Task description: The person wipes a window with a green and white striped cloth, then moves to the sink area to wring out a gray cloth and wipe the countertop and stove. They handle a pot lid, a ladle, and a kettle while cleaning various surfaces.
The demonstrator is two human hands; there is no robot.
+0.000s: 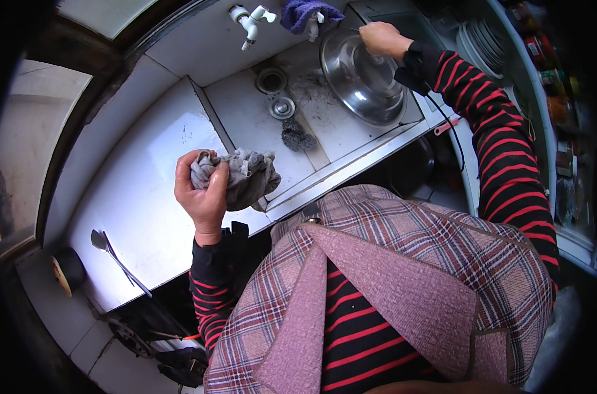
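Note:
My left hand grips a bunched, damp-looking grey cloth above the front edge of the sink and the white tiled counter. At the far right of the sink, my right hand is closed at the upper edge of a shiny stainless steel basin. Its fingertips are hidden from me. Within the tiled sink, a dark scouring pad lies beside a metal drain strainer. Behind the strainer is the round drain opening.
Two taps come from the back wall: a white tap, and another tap draped with a purple cloth. A spatula lies on the counter at left, near a dark round pot. Stacked plates and a pink handle are at right.

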